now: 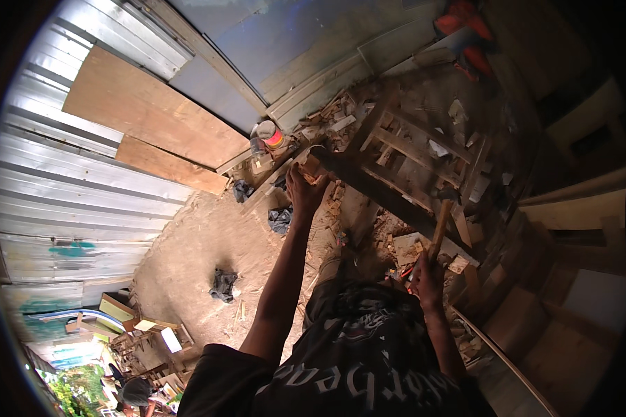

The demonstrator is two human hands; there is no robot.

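My right hand [426, 279] is closed around the wooden handle of a hammer [440, 228]. The hammer's dark head points up, above the right part of a long dark wooden beam. My left arm reaches forward, and the left hand [306, 187] is closed on a brownish piece of wood [314, 165] at the beam's far left end. Whether that piece is joined to the beam I cannot tell. The dark beam [382, 194] slants from there down to the right, in front of a wooden frame with slats [417, 154].
Wood scraps [403, 250] litter the ground around the beam. Black plastic bags [224, 285] lie on the dirt floor. A bucket [270, 134] stands by plywood sheets [153, 111] against a corrugated metal wall [76, 215]. Another person [135, 393] is at lower left. Boards are stacked at right.
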